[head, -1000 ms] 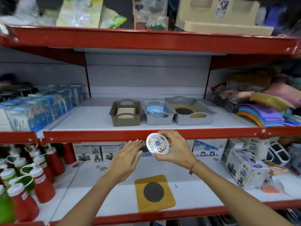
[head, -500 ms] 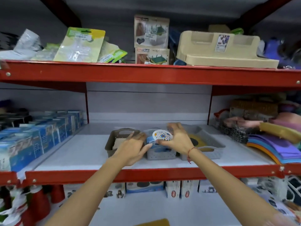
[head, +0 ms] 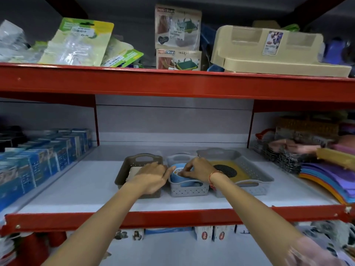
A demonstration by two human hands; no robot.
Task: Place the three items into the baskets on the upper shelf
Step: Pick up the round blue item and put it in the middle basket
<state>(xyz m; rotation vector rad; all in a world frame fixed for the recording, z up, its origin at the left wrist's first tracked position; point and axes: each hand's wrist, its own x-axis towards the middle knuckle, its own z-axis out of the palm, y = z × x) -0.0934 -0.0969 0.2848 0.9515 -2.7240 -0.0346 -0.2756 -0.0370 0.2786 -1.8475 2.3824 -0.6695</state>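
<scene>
Centrally, the right hand (head: 199, 169) pinches the round patterned disc (head: 179, 172), lowering it onto the blue item in the small grey basket (head: 189, 189). Alongside, the left hand (head: 151, 175), fingers loosely together and holding nothing, rests over the brown basket (head: 134, 164), probably for steadiness.

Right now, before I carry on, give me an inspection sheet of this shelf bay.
Surface: white shelf with red front edge, bare in front of the baskets.
Job's things: brown basket holds a beige item; small grey basket holds a blue bowl; large grey basket holds a yellow mat with a dark mesh disc.
Clutter: blue boxes at left; stacked coloured mats at right.
Grippers: right hand lowers a patterned round disc into the bowl; left hand rests over the brown basket, empty.
Cables: nothing seen.
Surroundings: packaged goods and a beige rack on the shelf above.
</scene>
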